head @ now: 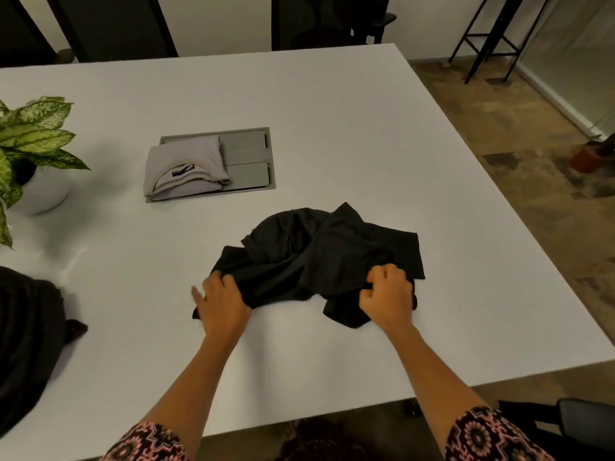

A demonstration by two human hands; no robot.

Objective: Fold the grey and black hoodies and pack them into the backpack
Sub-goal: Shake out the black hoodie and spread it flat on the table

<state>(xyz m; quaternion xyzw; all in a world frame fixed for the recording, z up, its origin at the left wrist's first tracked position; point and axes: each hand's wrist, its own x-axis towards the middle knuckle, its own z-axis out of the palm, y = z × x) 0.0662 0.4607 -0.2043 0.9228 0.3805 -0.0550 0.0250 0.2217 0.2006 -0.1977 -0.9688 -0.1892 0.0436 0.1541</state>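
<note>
The black hoodie (319, 251) lies crumpled on the white table (366, 134) in front of me. My left hand (223, 302) grips its near left edge, and my right hand (387, 296) grips a bunch of cloth at its near right. The grey hoodie (186, 171) sits folded farther back, resting on the left part of a grey recessed panel (249, 161). The black backpack (26, 341) lies at the table's left edge, partly cut off by the frame.
A potted plant (33, 151) with green-and-white leaves stands at the far left. The table's right edge drops to a patterned floor. Dark chairs and a black metal stand (489, 38) are beyond the table; a chair arm (585, 424) is at bottom right.
</note>
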